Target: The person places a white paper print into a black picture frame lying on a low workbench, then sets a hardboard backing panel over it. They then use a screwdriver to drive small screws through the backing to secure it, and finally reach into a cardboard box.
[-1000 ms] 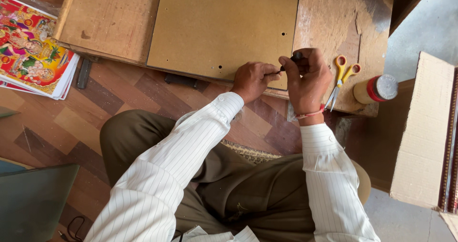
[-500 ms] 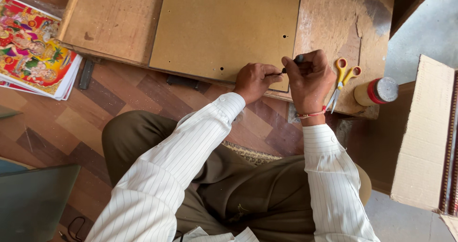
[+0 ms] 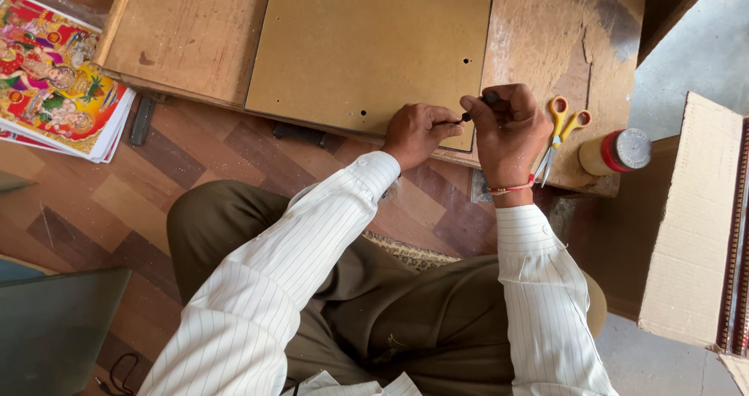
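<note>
Seated at a low wooden table (image 3: 546, 37), knees under its near edge. Left hand (image 3: 417, 131) curled, fingertips pinched on something small and dark at the near edge of a tan hardboard sheet (image 3: 367, 45); too small to tell what. Right hand (image 3: 507, 127) closed around a dark-handled tool (image 3: 477, 107), tip pointed toward the left fingertips, just beside the sheet's lower right corner. Yellow-handled scissors (image 3: 560, 127) lying just right of the right hand. Red-lidded bottle (image 3: 616, 151) beyond those. Stack of colourful prints (image 3: 55, 84) on the floor, far left. Cardboard box (image 3: 694, 224) at right.
</note>
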Demonstrator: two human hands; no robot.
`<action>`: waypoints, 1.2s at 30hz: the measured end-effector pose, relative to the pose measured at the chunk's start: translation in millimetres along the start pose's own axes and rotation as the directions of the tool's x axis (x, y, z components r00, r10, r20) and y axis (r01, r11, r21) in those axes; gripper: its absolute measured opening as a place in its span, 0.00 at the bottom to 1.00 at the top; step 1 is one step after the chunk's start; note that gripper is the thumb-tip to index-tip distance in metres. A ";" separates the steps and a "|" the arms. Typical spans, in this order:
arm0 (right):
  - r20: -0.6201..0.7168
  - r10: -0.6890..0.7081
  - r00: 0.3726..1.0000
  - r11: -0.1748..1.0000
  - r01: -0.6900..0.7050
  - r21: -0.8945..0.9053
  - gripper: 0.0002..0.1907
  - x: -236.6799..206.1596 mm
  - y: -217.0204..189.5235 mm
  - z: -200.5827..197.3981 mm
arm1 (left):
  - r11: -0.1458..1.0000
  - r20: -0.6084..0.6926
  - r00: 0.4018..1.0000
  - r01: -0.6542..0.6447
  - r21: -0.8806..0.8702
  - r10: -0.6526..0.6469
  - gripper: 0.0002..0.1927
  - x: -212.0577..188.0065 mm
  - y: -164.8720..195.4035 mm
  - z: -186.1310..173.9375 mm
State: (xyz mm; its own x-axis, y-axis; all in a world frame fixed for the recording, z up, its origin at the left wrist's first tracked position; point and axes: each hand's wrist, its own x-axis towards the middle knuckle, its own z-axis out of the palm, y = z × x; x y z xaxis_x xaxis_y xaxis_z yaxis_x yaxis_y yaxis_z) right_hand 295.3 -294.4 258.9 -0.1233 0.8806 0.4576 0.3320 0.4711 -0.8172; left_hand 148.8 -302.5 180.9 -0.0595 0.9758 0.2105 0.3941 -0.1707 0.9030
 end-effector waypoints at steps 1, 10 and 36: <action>-0.009 0.015 1.000 1.000 -0.015 0.004 0.11 -0.2 -2.0 0.5 | 1.000 -0.011 1.000 -0.012 0.014 0.012 0.11 0.0 0.3 1.0; 0.072 -0.043 0.996 0.998 0.039 0.049 0.10 -2.6 -7.2 -7.3 | 0.995 -0.008 1.000 0.003 0.097 -0.002 0.12 -0.2 0.9 4.6; 0.021 -0.026 0.999 0.998 0.025 0.051 0.07 -2.3 5.6 -0.5 | 0.999 0.003 1.000 -0.026 -0.028 0.026 0.12 2.4 -8.3 3.2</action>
State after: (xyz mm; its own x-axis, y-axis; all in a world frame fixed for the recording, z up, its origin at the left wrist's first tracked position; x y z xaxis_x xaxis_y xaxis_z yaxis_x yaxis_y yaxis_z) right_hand 297.9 -293.8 253.4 -0.1510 0.8691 0.4710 0.2812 0.4946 -0.8224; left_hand 148.3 -298.3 172.7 -0.0465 0.9713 0.2333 0.3699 -0.2002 0.9072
